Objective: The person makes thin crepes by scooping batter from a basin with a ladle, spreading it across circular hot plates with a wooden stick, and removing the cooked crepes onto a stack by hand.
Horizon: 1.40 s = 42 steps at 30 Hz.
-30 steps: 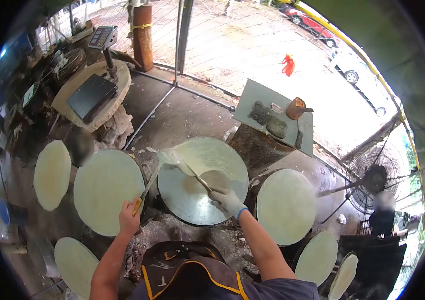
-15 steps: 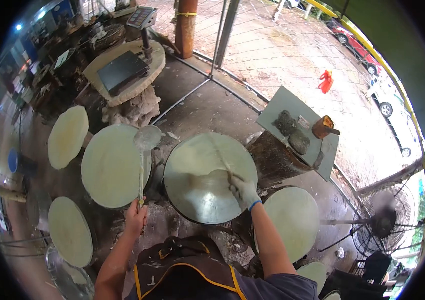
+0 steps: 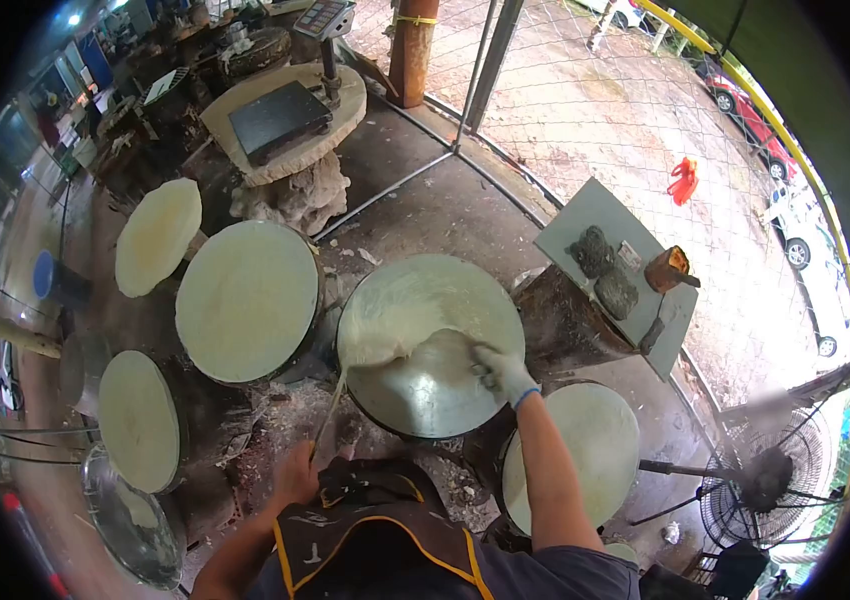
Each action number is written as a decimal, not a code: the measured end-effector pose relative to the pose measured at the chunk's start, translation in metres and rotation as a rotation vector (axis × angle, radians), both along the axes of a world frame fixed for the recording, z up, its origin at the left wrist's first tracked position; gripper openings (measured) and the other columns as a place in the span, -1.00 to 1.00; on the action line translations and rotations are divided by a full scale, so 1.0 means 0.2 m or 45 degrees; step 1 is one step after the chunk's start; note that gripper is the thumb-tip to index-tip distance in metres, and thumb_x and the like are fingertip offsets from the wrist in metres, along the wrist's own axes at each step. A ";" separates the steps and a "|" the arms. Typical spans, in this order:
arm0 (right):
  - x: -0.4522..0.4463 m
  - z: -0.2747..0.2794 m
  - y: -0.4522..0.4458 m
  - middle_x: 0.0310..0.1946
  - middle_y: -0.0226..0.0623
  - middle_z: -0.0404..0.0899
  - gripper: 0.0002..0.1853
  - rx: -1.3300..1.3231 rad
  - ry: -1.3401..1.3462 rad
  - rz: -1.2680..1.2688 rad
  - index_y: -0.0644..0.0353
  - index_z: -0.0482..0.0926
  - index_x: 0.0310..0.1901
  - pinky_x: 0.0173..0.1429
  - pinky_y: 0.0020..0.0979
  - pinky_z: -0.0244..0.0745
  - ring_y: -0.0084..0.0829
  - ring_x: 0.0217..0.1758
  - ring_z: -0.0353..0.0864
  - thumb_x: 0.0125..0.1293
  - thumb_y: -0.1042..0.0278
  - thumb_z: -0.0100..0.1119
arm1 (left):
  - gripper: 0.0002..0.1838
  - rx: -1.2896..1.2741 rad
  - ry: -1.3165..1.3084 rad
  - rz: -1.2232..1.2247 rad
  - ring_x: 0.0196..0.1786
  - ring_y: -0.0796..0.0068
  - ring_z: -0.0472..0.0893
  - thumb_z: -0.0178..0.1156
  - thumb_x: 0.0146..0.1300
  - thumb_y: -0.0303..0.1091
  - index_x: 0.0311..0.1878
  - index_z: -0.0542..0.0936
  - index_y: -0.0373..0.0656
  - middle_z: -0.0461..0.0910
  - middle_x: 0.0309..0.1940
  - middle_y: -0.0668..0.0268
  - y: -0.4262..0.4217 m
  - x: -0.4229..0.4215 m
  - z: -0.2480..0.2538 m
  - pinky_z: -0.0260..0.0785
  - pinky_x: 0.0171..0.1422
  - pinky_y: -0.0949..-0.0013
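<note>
In front of me is a large round griddle (image 3: 430, 400), its far part coated with pale wet batter (image 3: 435, 290) and its near part shiny and bare. My left hand (image 3: 295, 476) grips the handle of a long ladle (image 3: 331, 412), which slants up to the griddle's left edge. Its round head blends into the batter and cannot be made out clearly. Over the right side of the griddle is my right hand (image 3: 507, 376), in a white glove with a blue cuff. Its fingers are curled and slightly blurred; whether they hold anything is unclear.
Batter-covered round griddles stand left (image 3: 248, 300), far left (image 3: 138, 420) and right (image 3: 580, 450). A pale round sheet (image 3: 158, 238) leans behind. A board (image 3: 570, 235) with stones and a rusty can is at right. A fan (image 3: 765, 480) and a scale (image 3: 280, 115) stand farther off.
The ladle has swung down and right from the left griddle to the middle one, as my left hand moved lower. Batter now spreads over the far part; my gloved hand moved slightly right.
</note>
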State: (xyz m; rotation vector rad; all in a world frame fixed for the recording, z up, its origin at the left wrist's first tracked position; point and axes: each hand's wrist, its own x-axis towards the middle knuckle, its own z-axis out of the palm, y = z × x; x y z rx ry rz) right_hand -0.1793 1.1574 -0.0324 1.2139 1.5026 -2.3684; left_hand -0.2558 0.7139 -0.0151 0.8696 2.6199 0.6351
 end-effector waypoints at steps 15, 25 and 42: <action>0.26 0.15 -0.22 -0.46 -0.47 0.53 -0.59 0.027 -0.087 0.398 0.19 0.54 0.13 -0.63 -0.63 0.16 -0.71 -0.64 0.35 0.30 0.20 0.20 | -0.51 -0.110 0.137 -0.078 -0.30 -0.07 0.60 0.09 0.14 -0.45 0.19 0.36 -0.17 0.54 -0.18 0.06 -0.12 0.20 0.04 0.44 -0.30 0.00; 0.49 0.07 -0.76 -0.59 -0.54 0.42 -0.56 0.021 -0.050 -0.061 0.15 0.44 0.22 -0.64 -0.62 0.13 -0.72 -0.65 0.30 0.34 0.24 0.14 | -0.49 0.161 0.117 -0.347 -0.26 -0.07 0.59 0.12 0.14 -0.49 0.21 0.38 -0.25 0.54 -0.18 0.01 -0.31 -0.11 0.13 0.44 -0.24 0.05; -0.43 -0.23 -2.14 -0.50 -0.40 0.53 -0.58 0.661 -0.455 -0.933 0.24 0.49 0.15 -0.43 -0.46 0.36 -0.57 -0.53 0.43 0.40 0.14 -0.01 | -0.69 1.501 -1.960 0.032 -0.77 0.66 0.18 -0.06 0.44 -0.31 0.17 0.36 -0.22 0.23 -0.63 0.39 -0.96 -0.81 0.59 0.12 -0.70 0.49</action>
